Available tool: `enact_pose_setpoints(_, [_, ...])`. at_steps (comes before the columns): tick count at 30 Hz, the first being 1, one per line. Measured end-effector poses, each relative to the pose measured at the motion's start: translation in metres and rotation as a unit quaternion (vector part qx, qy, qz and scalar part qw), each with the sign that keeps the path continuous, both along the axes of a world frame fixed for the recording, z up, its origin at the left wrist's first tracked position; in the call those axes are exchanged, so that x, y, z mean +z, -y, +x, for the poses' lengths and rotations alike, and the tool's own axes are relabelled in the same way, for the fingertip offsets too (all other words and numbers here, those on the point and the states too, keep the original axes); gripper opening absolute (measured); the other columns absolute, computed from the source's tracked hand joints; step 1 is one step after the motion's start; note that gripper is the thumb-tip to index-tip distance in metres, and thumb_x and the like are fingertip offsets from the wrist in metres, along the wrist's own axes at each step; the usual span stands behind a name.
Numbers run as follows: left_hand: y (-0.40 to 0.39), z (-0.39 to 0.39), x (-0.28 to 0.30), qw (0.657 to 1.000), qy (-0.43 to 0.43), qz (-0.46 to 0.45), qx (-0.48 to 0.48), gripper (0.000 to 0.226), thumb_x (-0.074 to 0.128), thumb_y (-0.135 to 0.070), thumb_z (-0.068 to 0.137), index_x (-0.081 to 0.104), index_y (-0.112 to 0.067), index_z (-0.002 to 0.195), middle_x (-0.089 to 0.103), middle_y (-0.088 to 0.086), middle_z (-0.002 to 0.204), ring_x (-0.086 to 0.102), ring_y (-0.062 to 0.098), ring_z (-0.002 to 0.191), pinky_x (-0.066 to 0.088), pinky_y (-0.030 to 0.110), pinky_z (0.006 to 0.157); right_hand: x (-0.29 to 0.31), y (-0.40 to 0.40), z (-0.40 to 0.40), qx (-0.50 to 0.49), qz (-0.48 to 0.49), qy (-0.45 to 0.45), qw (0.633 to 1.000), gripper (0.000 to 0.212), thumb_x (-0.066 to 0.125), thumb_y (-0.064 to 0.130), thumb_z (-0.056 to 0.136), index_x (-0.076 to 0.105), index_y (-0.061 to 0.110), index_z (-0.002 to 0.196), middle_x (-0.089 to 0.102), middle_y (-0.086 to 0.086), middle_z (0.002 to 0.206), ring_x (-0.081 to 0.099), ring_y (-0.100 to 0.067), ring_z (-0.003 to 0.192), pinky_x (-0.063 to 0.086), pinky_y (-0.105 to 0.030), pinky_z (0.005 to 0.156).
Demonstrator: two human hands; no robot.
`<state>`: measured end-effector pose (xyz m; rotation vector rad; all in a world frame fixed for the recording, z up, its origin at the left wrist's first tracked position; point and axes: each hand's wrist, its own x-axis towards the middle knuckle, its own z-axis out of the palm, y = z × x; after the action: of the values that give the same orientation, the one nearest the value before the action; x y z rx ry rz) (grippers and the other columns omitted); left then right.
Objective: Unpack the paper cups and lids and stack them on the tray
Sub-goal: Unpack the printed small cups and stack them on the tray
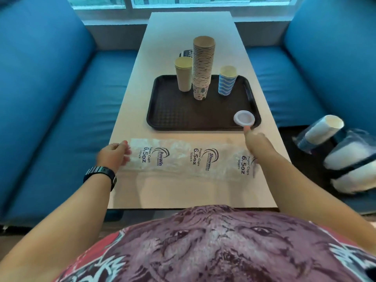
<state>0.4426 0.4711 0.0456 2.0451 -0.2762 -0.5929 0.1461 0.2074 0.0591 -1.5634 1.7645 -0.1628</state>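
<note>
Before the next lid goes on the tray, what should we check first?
1. Tray has bare room: ok.
2. Tall cup stack stands upright: ok.
3. White lid lies inside the tray's near right corner: ok.
4. Right hand is clear of the lid: cannot tell, a fingertip is at its edge.
5. Left hand holds the empty wrapper: ok.
6. More packs wait on the seat: ok.

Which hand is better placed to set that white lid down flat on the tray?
The right hand. It already touches the round white plastic lid over the near right corner of the dark brown plastic tray. The left hand is busy holding the empty clear plastic cup sleeve.
</note>
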Motion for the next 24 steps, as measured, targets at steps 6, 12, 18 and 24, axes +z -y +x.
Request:
enact_pose_setpoints(6, [0.001, -0.012, -0.002, 0.999, -0.024, -0.018, -0.026, 0.030, 0.052, -0.031, 0.102, 0.064, -0.009, 0.084, 0.065, 0.003, 0.078, 0.057, -0.001, 0.040, 0.045, 0.012, 0.042, -0.004, -0.039, -0.022, -0.116, -0.067, 0.091, 0.987, 0.066, 0.036, 0.061, 0.095, 0.038, 0.010, 0.137, 0.043, -0.016, 0.141, 0.048, -0.037, 0.122, 0.041, -0.046, 0.096])
enact_pose_setpoints(12, [-0.001, -0.017, -0.009, 1.000, 0.014, 0.015, 0.010, 0.035, 0.046, -0.035, 0.103, 0.059, -0.016, 0.076, 0.066, -0.001, 0.059, 0.057, 0.006, 0.041, 0.043, 0.027, 0.052, -0.014, -0.057, -0.037, -0.121, -0.049, 0.111, 0.985, 0.064, 0.028, 0.062, 0.097, 0.052, 0.006, 0.116, 0.056, -0.010, 0.107, 0.052, -0.027, 0.097, 0.038, -0.035, 0.081])
enact_pose_setpoints(18, [0.002, -0.030, -0.009, 0.998, 0.039, 0.033, 0.034, 0.036, 0.043, -0.036, 0.104, 0.060, -0.012, 0.083, 0.067, 0.003, 0.075, 0.058, 0.006, 0.043, 0.043, 0.018, 0.040, -0.019, -0.074, -0.044, -0.093, -0.141, 0.121, 0.978, 0.052, 0.035, 0.053, 0.100, 0.053, 0.006, 0.084, 0.053, -0.006, 0.075, 0.050, -0.020, 0.070, 0.037, -0.033, 0.059])
enact_pose_setpoints(24, [-0.007, -0.023, -0.007, 0.991, 0.095, 0.095, -0.012, 0.040, 0.042, -0.038, 0.103, 0.065, -0.010, 0.085, 0.069, 0.008, 0.081, 0.061, 0.026, 0.062, 0.046, 0.030, 0.059, -0.010, -0.038, -0.054, -0.066, -0.141, 0.062, 0.986, 0.056, 0.044, 0.051, 0.098, 0.055, 0.002, 0.075, 0.052, -0.011, 0.076, 0.051, -0.031, 0.082, 0.033, -0.034, 0.069])
